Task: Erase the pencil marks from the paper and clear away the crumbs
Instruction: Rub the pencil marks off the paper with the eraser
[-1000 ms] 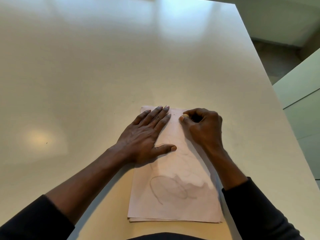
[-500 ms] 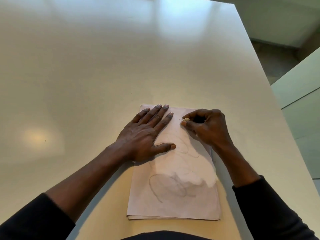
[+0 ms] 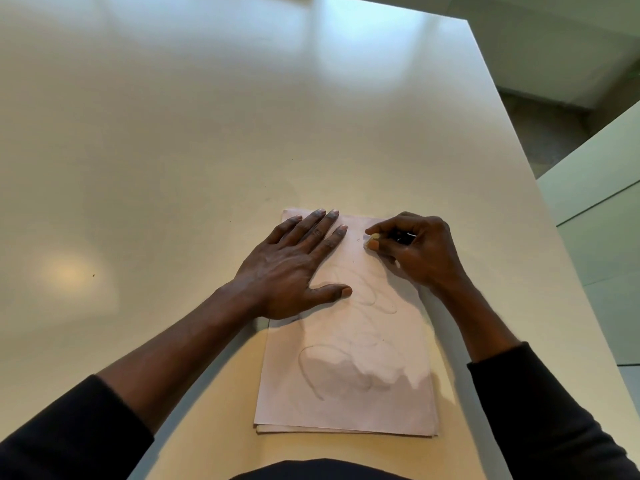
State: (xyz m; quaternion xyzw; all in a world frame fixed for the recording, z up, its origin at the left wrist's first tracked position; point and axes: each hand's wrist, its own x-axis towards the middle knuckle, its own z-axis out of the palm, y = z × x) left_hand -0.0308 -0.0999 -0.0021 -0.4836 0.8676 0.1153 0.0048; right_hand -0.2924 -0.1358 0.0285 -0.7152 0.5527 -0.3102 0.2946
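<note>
Head view.
Paper (image 3: 346, 358): lying at 6 o'clock on the table (image 3: 207, 133), with pencil marks (image 3: 311, 372) looping across it.
Your left hand (image 3: 291, 268): pressing flat, fingers spread, on the sheet's 11 o'clock corner.
Your right hand (image 3: 419, 251): pinching the eraser (image 3: 372, 242), which is touching the paper at 3 o'clock from the left hand.

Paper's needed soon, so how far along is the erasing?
The paper looks clean along its top. There the right hand pinches the eraser while the left hand presses the sheet flat. Mid-sheet loops and the lower scribble remain, then any crumbs.
</note>
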